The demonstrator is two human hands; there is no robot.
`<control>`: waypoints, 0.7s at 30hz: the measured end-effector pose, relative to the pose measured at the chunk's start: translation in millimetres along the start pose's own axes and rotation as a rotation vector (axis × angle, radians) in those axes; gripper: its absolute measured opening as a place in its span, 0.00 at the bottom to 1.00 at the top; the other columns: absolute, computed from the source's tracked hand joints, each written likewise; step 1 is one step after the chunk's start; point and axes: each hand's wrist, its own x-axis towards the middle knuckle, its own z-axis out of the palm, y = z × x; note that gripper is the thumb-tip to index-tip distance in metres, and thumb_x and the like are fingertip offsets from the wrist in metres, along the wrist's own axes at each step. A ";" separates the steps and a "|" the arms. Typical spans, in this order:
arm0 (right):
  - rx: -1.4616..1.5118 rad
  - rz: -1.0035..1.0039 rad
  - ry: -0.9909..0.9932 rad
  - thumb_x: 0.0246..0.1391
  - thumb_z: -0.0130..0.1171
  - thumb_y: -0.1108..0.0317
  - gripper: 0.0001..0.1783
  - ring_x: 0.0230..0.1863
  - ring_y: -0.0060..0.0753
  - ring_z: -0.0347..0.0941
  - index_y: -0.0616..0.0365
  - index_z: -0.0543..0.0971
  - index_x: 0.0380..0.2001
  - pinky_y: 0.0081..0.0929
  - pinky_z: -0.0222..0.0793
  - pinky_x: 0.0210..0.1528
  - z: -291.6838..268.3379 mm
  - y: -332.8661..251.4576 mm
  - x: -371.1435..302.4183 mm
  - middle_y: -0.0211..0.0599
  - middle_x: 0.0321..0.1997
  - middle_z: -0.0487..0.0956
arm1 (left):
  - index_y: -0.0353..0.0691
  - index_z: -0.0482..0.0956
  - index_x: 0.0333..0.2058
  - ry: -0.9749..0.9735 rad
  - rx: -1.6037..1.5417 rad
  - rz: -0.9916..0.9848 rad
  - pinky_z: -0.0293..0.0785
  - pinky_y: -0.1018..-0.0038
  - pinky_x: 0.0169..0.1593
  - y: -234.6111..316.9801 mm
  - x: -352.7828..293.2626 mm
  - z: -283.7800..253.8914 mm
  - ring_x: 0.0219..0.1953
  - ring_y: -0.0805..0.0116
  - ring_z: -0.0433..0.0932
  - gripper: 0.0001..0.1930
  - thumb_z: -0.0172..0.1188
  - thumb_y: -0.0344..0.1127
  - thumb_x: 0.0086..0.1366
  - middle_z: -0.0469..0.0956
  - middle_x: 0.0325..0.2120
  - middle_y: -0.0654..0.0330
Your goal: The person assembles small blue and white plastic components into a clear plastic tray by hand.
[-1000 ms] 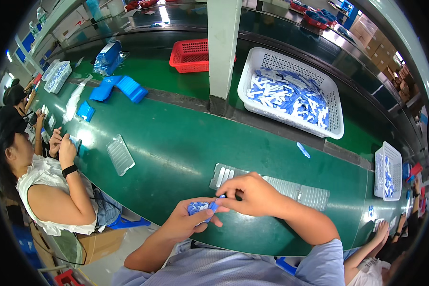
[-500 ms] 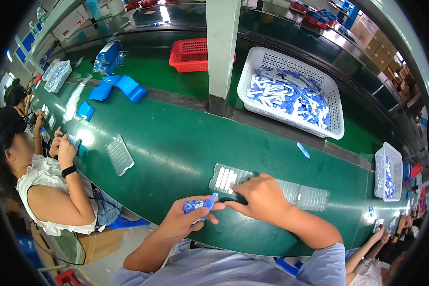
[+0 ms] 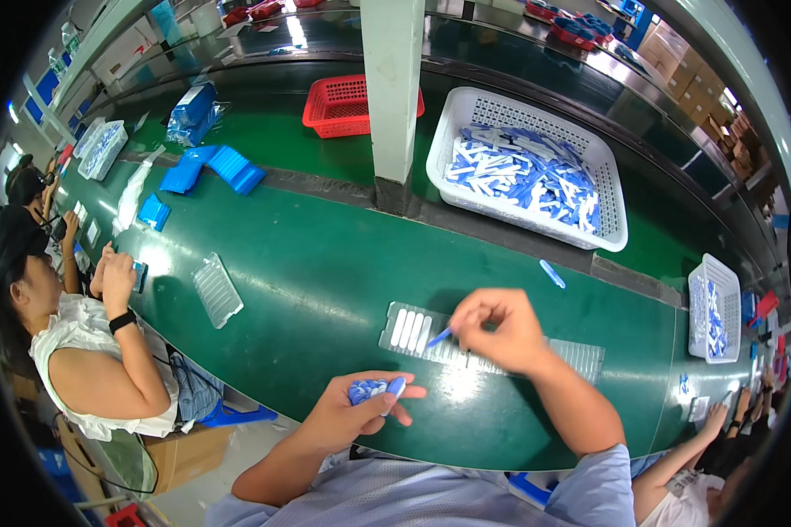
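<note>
Right hand (image 3: 498, 330): fingers pinched shut on one small blue-and-white piece (image 3: 440, 335), its tip projecting leftward from the fingertips, just over the clear slotted tray (image 3: 580, 356). Tray lies near the bench's (image 3: 325, 263) near edge; its left slots already hold white pieces. Left hand (image 3: 351, 413): at the near edge, fingers curled around a bunch of blue-and-white pieces (image 3: 369, 389), one sticking out between thumb and forefinger. White basket of the same pieces (image 3: 529, 167) sits at the far side. A second clear tray (image 3: 216, 289) lies toward the left.
</note>
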 end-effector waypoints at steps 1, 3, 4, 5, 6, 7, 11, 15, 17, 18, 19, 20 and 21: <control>0.046 0.093 -0.007 0.53 0.68 0.76 0.02 0.23 0.10 0.73 0.63 0.84 0.30 0.15 0.67 0.26 -13.1 -2.2 6.5 0.26 0.25 0.83 | 0.29 0.73 0.59 0.024 -0.018 -0.006 0.59 0.84 0.23 1.6 -0.7 -1.1 0.36 0.72 0.83 0.20 0.58 0.30 0.72 0.81 0.52 0.47; -0.060 0.097 -0.030 0.52 0.69 0.74 0.03 0.24 0.12 0.74 0.62 0.84 0.29 0.17 0.69 0.28 -21.4 -6.7 11.2 0.27 0.24 0.83 | 0.29 0.73 0.59 0.042 -0.031 -0.016 0.60 0.84 0.23 1.5 -0.6 -5.6 0.37 0.70 0.83 0.20 0.59 0.30 0.72 0.81 0.52 0.46; -0.205 0.055 -0.117 0.52 0.70 0.72 0.04 0.25 0.14 0.75 0.61 0.84 0.29 0.18 0.70 0.29 -20.3 -9.0 11.4 0.28 0.24 0.83 | 0.30 0.74 0.59 0.068 -0.049 -0.027 0.60 0.83 0.23 0.8 -0.8 -8.1 0.38 0.69 0.83 0.19 0.59 0.30 0.72 0.81 0.52 0.46; -0.350 0.013 -0.204 0.52 0.70 0.71 0.05 0.25 0.16 0.77 0.61 0.85 0.30 0.20 0.71 0.29 -18.4 -12.2 11.8 0.29 0.24 0.84 | 0.30 0.74 0.59 0.064 -0.045 -0.031 0.60 0.83 0.23 1.4 -0.3 -9.3 0.38 0.69 0.83 0.19 0.59 0.30 0.72 0.81 0.52 0.46; -0.355 0.028 -0.201 0.53 0.70 0.68 0.06 0.26 0.21 0.79 0.60 0.85 0.30 0.23 0.72 0.31 -13.4 -18.4 13.5 0.32 0.24 0.84 | 0.30 0.74 0.59 0.053 -0.047 -0.025 0.61 0.83 0.24 2.2 0.5 -10.1 0.38 0.68 0.83 0.19 0.59 0.30 0.72 0.81 0.53 0.45; -0.353 0.027 -0.196 0.53 0.70 0.68 0.06 0.26 0.21 0.79 0.60 0.85 0.30 0.23 0.72 0.31 -11.0 -19.1 16.6 0.32 0.24 0.84 | 0.31 0.74 0.59 0.043 -0.049 -0.016 0.61 0.83 0.24 2.9 1.2 -10.7 0.39 0.67 0.83 0.19 0.59 0.30 0.72 0.80 0.53 0.45; -0.380 -0.018 -0.101 0.52 0.71 0.67 0.08 0.24 0.29 0.79 0.59 0.84 0.26 0.27 0.73 0.31 -3.4 -20.7 14.6 0.34 0.24 0.84 | 0.31 0.74 0.59 0.041 -0.067 -0.018 0.60 0.83 0.24 2.4 0.0 -3.3 0.39 0.67 0.84 0.19 0.59 0.30 0.72 0.80 0.54 0.44; -1.008 -0.372 0.041 0.52 0.69 0.63 0.10 0.23 0.36 0.77 0.55 0.83 0.23 0.35 0.69 0.35 13.7 -4.9 -5.4 0.34 0.20 0.81 | 0.31 0.74 0.59 0.038 -0.069 -0.022 0.60 0.83 0.23 1.9 0.3 -3.6 0.38 0.67 0.84 0.19 0.59 0.30 0.72 0.80 0.54 0.43; -1.153 -0.422 -0.004 0.53 0.68 0.62 0.09 0.25 0.38 0.77 0.54 0.83 0.24 0.36 0.68 0.36 21.6 3.3 -19.4 0.33 0.20 0.80 | 0.31 0.74 0.59 0.038 -0.062 -0.021 0.60 0.83 0.23 1.0 1.0 -6.1 0.38 0.67 0.84 0.19 0.59 0.30 0.72 0.80 0.54 0.43; -1.144 -0.416 -0.048 0.53 0.68 0.62 0.08 0.26 0.36 0.76 0.54 0.85 0.31 0.35 0.66 0.37 24.1 6.2 -25.2 0.33 0.21 0.80 | 0.31 0.74 0.59 0.035 -0.060 -0.027 0.60 0.83 0.23 1.1 1.7 -6.7 0.38 0.67 0.84 0.19 0.59 0.30 0.72 0.80 0.54 0.43; -1.130 -0.414 -0.097 0.53 0.68 0.62 0.11 0.28 0.34 0.75 0.54 0.87 0.37 0.33 0.65 0.37 26.2 8.5 -27.7 0.32 0.22 0.80 | 0.30 0.74 0.59 0.034 -0.066 -0.014 0.60 0.83 0.23 0.7 1.2 -7.9 0.39 0.67 0.84 0.19 0.59 0.30 0.72 0.79 0.54 0.43; -1.155 -0.402 -0.164 0.54 0.67 0.64 0.14 0.30 0.34 0.74 0.57 0.86 0.43 0.33 0.64 0.38 24.0 3.4 -29.4 0.31 0.26 0.82 | 0.30 0.74 0.59 0.032 -0.071 -0.002 0.60 0.83 0.23 0.4 0.7 -8.6 0.39 0.67 0.84 0.19 0.59 0.30 0.72 0.79 0.54 0.42; -1.152 -0.399 -0.162 0.54 0.67 0.64 0.14 0.30 0.34 0.74 0.57 0.86 0.43 0.33 0.64 0.38 20.3 2.6 -29.4 0.31 0.26 0.82 | 0.30 0.74 0.59 0.034 -0.070 -0.007 0.60 0.83 0.23 0.4 0.1 -8.7 0.39 0.67 0.84 0.19 0.59 0.30 0.72 0.79 0.54 0.42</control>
